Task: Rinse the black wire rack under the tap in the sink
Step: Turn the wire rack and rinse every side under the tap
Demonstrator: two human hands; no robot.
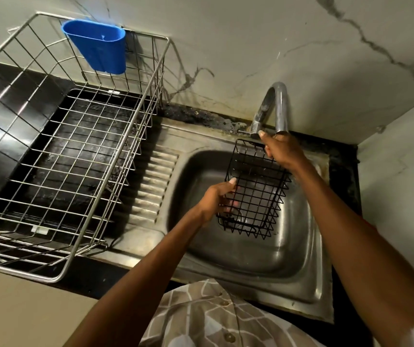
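One black wire rack (256, 194) over one steel sink (301, 271), beneath one curved tap (273, 108); two hands, left hand (216, 199) and right hand (282, 151); one large steel dish rack (58, 151) carrying one blue plastic cup (95, 45).

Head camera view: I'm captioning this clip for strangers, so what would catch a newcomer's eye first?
Two bare hands hold a small black wire rack over the steel sink, the left hand at its near left edge, the right hand at its far corner below the curved chrome tap. Left of the sink, a bright blue plastic cup hangs on a big steel wire dish basket.
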